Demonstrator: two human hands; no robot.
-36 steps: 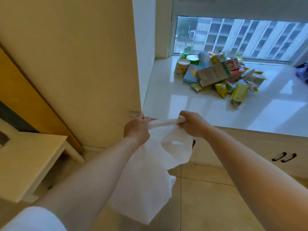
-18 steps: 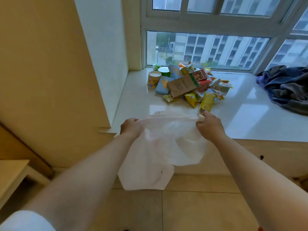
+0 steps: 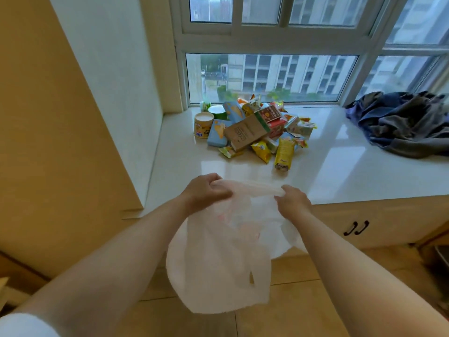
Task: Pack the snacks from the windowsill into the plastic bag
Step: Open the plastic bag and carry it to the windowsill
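Both hands grip the top of the white plastic bag [image 3: 218, 268], the left hand [image 3: 205, 193] and right hand [image 3: 292, 201] pinching its rim; the bag hangs before the windowsill [image 3: 340, 176]. The snacks [image 3: 255, 130] lie heaped there near the window, well apart from dark clothing [image 3: 403, 125].

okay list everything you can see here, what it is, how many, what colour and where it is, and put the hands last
snack pile: one heap, too many to count, mixed colours, on the windowsill by the window
round tub: one, yellow, left edge of the heap
brown box: one, leaning on top of the heap
windowsill: one, white
clothes: one bundle, dark blue-grey, right end of windowsill
plastic bag: one, white, hanging in front of the sill
left hand: grips bag's top
right hand: grips bag's top
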